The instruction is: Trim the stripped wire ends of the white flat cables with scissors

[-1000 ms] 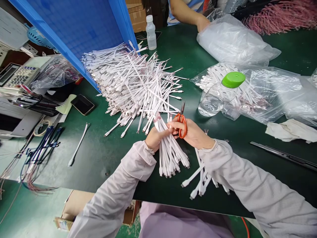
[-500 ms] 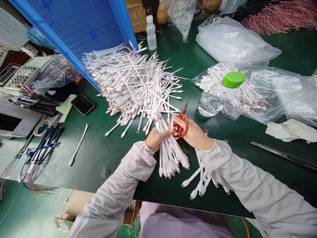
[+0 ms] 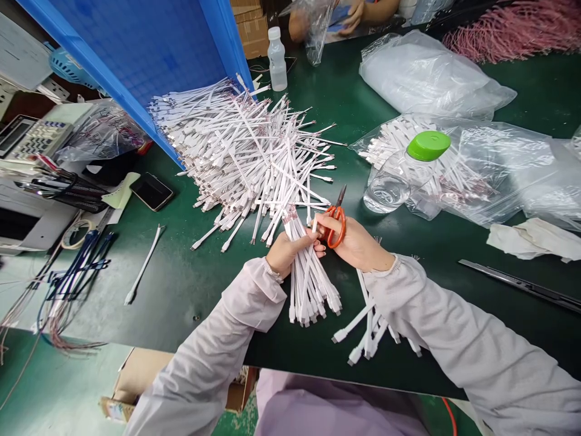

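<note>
While my left hand (image 3: 290,254) curls shut around a bundle of flat white cables (image 3: 311,284) at lower centre of the frame, my right hand (image 3: 358,245) grips orange-handled scissors (image 3: 334,227) just beside the bundle's top, fingers (image 3: 324,227) through the loops and the blades pointing up, nearly closed. The bundle sits just below a big heap of the same cables (image 3: 240,157) at centre, on the green work mat (image 3: 181,303) — a few loose cables (image 3: 370,327) lie under my right forearm (image 3: 436,309), and to the right a zip bag (image 3: 499,157) holds more.
</note>
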### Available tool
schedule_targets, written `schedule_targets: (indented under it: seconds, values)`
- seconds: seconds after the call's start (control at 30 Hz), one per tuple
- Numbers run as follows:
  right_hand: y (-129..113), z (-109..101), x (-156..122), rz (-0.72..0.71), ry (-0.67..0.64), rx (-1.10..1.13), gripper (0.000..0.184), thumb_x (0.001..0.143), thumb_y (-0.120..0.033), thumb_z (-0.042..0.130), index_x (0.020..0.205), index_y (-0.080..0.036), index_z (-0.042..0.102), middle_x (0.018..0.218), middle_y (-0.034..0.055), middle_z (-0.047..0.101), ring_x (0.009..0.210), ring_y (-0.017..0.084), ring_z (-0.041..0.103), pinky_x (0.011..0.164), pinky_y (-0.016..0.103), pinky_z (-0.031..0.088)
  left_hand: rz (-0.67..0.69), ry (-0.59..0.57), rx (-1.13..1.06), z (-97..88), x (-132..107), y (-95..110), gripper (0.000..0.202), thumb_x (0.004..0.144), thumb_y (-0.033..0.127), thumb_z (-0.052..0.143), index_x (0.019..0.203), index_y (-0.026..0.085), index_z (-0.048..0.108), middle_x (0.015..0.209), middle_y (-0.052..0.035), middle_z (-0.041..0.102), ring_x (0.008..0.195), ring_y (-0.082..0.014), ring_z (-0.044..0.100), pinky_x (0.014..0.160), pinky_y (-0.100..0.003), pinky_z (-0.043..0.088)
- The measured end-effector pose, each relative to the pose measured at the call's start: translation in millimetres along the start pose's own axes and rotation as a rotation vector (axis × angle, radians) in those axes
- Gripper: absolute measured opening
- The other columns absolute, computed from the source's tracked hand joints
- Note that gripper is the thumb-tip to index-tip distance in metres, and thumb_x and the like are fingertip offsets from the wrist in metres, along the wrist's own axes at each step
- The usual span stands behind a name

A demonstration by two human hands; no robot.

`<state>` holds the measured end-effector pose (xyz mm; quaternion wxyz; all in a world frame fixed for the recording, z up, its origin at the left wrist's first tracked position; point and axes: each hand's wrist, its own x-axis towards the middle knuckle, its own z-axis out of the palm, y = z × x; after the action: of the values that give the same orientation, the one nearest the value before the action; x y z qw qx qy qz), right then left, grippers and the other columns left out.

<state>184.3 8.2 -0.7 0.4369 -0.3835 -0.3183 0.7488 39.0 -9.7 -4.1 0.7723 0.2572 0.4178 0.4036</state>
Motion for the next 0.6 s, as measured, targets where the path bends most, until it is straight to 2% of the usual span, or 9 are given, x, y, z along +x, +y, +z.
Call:
schedule_targets:
  seconds: [0.07,0.2,0.47,0.6]
  values:
    - [-0.5,0.3,0.0,-0.031,0.036,-0.006,0.034,0.068,-0.038,0.078,0.062,-0.018,0.052,0.062,-0.0022,0.048,0.058,0.01,0.046,0.054,0.027,0.041,-0.016,0.0,0.02,0.1,-0.9,1.1,0.026,0.064,0.02,0.08,0.079,0.009,0.061,0.061,-0.0029,0.063,0.059,-0.0147,0.065,0.064,-0.028,0.056]
    - [-3.6,2.1,-1.9,-0.015,0.011,-0.053,0.035,0.067,-0.037,0.079,0.061,-0.018,0.051,0.062,-0.0012,0.049,0.06,0.012,0.048,0.053,0.027,0.042,-0.041,-0.013,0.033,0.0,-1.9,2.0,0.021,0.065,0.013,0.075,0.081,0.009,0.062,0.062,-0.0032,0.063,0.059,-0.0152,0.065,0.064,-0.029,0.056]
    - [1.3,-0.5,-0.4,-0.03,-0.039,-0.057,0.035,0.071,-0.039,0.076,0.063,-0.018,0.049,0.062,-0.0012,0.05,0.054,0.012,0.05,0.048,0.029,0.044,-0.004,0.013,0.057,1.5,-0.5,0.0,0.021,0.071,0.025,0.074,0.078,0.008,0.063,0.058,-0.0023,0.06,0.053,-0.0129,0.062,0.056,-0.025,0.054]
    - [1.8,2.4,-2.1,-0.019,-0.075,-0.062,0.035,0.069,-0.042,0.076,0.066,-0.018,0.051,0.06,-0.0017,0.05,0.048,0.014,0.051,0.045,0.033,0.046,0.002,0.007,0.06,1.2,-0.9,1.0,0.016,0.069,0.019,0.07,0.077,0.008,0.063,0.058,-0.003,0.06,0.052,-0.0135,0.062,0.055,-0.025,0.053]
